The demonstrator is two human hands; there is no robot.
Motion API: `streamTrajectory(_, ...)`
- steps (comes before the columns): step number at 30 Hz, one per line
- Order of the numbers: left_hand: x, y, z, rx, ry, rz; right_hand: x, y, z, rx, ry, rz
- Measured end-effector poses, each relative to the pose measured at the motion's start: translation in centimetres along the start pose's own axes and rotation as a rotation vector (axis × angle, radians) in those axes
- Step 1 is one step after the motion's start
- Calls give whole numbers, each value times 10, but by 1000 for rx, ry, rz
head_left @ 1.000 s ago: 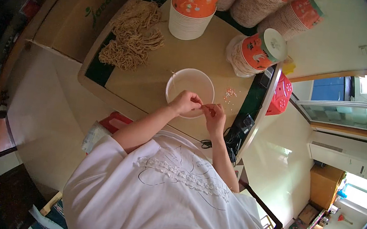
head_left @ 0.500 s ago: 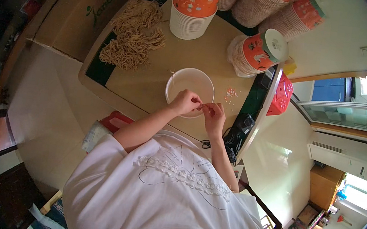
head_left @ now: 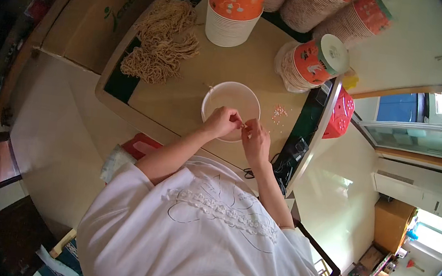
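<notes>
Tiny pale piece (head_left: 243, 126): at the meeting fingertips, over the near right part of the bowl's mouth; too small to identify.

White bowl (head_left: 206, 115): upright on the brown sheet (head_left: 179, 98) covering the table, in front of the person; same place on the sheet as half a second ago. A short bit of string (head_left: 210, 86) at its far left rim.

Right hand (head_left: 256, 143): changed since the earlier frame; turned slightly inward, fingers drawn more over the pinch and nearer the left fingertips. Thumb and fingers closed together on the piece, remaining fingers curled, back of the hand up; forearm slanting in from the lower right.

Left hand (head_left: 224, 121): pose nearly unchanged. Thumb and index finger pinched on the same piece, other fingers bent, wrist over the bowl's near left rim; forearm rising from the lower left.

Scatter of small orange and whitish bits (head_left: 279, 112): on the sheet, right of the bowl, layout as before.

Heap of tan string (head_left: 162, 44): loose, tangled, beyond the bowl to the left.

Stack of paper buckets (head_left: 230, 25): white, top one orange and green, beyond the bowl.

Bagged bucket stack (head_left: 312, 60): tilted, far right.

Black cables (head_left: 282, 173): near right table edge.
</notes>
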State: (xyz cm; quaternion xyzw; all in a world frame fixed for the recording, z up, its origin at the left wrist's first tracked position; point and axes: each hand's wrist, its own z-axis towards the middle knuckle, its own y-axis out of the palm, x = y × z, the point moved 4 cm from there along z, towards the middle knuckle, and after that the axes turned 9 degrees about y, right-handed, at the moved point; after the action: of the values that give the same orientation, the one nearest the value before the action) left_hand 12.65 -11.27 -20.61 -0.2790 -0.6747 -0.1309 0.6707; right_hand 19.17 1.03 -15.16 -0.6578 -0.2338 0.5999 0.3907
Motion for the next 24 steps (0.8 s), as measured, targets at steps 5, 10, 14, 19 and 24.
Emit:
streamTrajectory(5,22,-6,-2,17,29,132,3,1,2,2,15,42)
streamTrajectory(10,14,-5,-2,32,24,171,-2,0,2,-38,31,73)
streamTrajectory(14,15,-6,-2,37,29,172,9,6,1,-42,69,54)
streamTrajectory(19,16,-5,0,49,35,172,2,0,0,36,-38,48)
streamTrajectory(24,13,-7,0,112,60,141,0,-2,-3,59,-56,20)
